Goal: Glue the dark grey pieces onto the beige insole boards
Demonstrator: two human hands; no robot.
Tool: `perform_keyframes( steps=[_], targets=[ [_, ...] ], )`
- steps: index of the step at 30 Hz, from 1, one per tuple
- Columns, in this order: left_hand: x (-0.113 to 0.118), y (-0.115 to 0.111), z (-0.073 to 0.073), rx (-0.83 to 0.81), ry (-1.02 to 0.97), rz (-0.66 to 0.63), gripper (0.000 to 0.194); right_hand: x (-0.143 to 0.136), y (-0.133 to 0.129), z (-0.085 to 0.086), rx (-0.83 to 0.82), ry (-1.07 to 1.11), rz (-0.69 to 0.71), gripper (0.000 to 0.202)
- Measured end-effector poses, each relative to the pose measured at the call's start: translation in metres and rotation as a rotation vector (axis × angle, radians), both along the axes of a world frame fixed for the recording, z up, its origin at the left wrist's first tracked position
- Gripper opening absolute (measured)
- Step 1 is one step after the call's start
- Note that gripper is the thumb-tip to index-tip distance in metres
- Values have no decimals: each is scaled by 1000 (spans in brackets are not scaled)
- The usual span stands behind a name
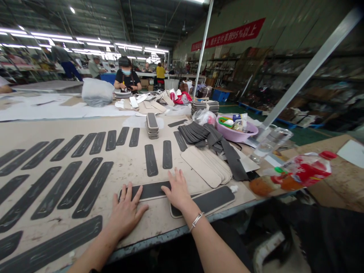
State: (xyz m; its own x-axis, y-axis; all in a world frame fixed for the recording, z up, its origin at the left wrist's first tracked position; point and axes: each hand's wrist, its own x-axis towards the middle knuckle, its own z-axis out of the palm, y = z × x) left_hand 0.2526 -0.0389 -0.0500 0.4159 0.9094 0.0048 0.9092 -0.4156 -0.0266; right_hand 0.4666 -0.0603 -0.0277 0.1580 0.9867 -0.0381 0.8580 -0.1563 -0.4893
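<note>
Seen from the head camera, dark strips (pixel 88 187) with glossy streaks lie in rows across the desk (pixel 153 227), from 9 to 11 o'clock of the hands. A short stack of dark-topped pieces (pixel 152 123) stands at 12 o'clock; farther that way, a masked co-worker (pixel 127 79) bends over a pile. A fan of pale pads (pixel 203 167) sits close at 2 o'clock, and a second pale-edged strip (pixel 212 200) lies at 4 o'clock, partly hidden by the right wrist.

Beyond the pads, a lilac basin (pixel 236 135) holds a green-and-orange item and jumbled packets; a bottle (pixel 308 170) with a red label is at 3 o'clock. Near the desk's front edge, the long strip (pixel 153 192) lies flat, matte dark with a pale border. The left grip (pixel 126 208), fingers spread wide, touches its 9 o'clock end; the right grip (pixel 178 189), equally splayed, covers the other.
</note>
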Motion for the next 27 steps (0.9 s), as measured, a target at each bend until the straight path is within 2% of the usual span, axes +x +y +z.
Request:
perform_keyframes(
  steps=[3, 4, 6, 12, 15, 18, 22, 25, 27],
  targets=[
    [-2, 2, -4, 22, -1, -11, 67, -19, -10, 1, 58, 6, 362, 60],
    [-2, 2, -4, 25, 0, -15, 67, -24, -13, 1, 70, 6, 440, 61],
    [-1, 2, -3, 22, 4, -15, 66, -27, -18, -1, 68, -6, 485, 64],
    [1, 0, 3, -19, 6, 5, 67, 4, -15, -9, -93, -67, 185, 73],
    [1, 0, 3, -33, -7, 10, 66, 10, -11, -12, -100, -72, 128, 72],
    [-1, 4, 6, -104, -23, 28, 63, 8, -7, -12, -61, -73, 91, 63],
    [-4, 22, 22, -200, -64, 99, 59, 9, -1, -7, 14, -60, 12, 58],
    [0, 41, 37, -192, -44, 22, 54, 12, 2, -4, 19, -35, 0, 62],
    [6, 53, 45, -243, -26, -47, 49, 13, 4, -4, 17, -31, -13, 64]
  ],
)
